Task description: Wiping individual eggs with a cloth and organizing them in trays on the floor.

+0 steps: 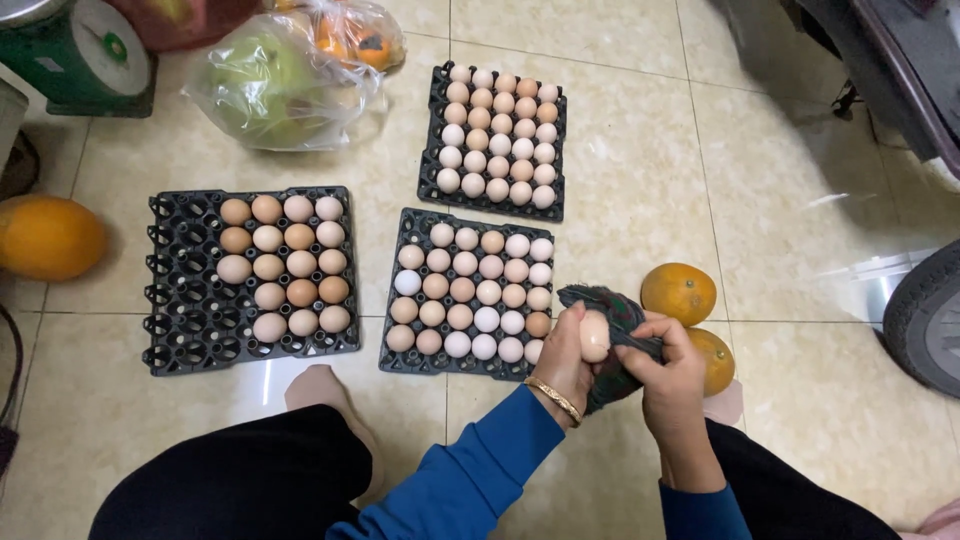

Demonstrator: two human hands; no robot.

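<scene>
My left hand (pixel 566 362) holds a pale egg (pixel 594 336) upright by its sides. My right hand (pixel 668 378) grips a dark patterned cloth (pixel 612 306) that wraps around the egg's right side. Both hands hover over the tiled floor just right of the nearest black egg tray (pixel 412 229), which is full of brown and white eggs. A second full tray (pixel 437 92) lies behind it. A third tray (pixel 182 300) to the left has eggs only in its right half.
Two orange fruits (pixel 679 292) lie on the floor beside my right hand. A large orange fruit (pixel 46 236) sits at the left edge. Plastic bags of fruit (pixel 280 85) and a green scale (pixel 80 50) stand at the back left. A tyre (pixel 925 315) is at right.
</scene>
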